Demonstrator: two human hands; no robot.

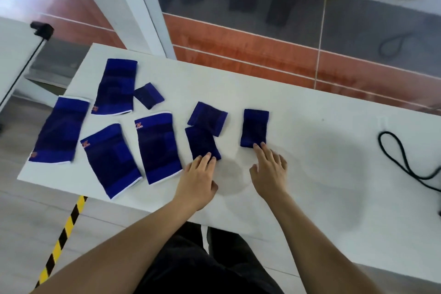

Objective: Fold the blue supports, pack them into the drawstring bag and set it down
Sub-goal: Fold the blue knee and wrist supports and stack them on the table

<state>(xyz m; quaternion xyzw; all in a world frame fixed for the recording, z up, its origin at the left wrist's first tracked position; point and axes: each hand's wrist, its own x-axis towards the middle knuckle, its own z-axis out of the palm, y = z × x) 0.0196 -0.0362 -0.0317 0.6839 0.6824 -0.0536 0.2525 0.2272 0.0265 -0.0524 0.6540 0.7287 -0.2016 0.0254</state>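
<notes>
1. Reaching for the first folds, the left hand (196, 180) rests straight fingertips on one small blue support (202, 142), and the right hand (269, 169) touches another (254, 127); neither grasps anything.
2. Judged from this, folding has barely begun: next, each hand needs to pinch a near edge and double it over.
3. Eight supports lie flat on the white table (310, 126): soft knit rectangles, the larger sleeves (158, 147) white-edged.
4. A black cord (393, 153) loops at the right; no bag body is visible.
</notes>
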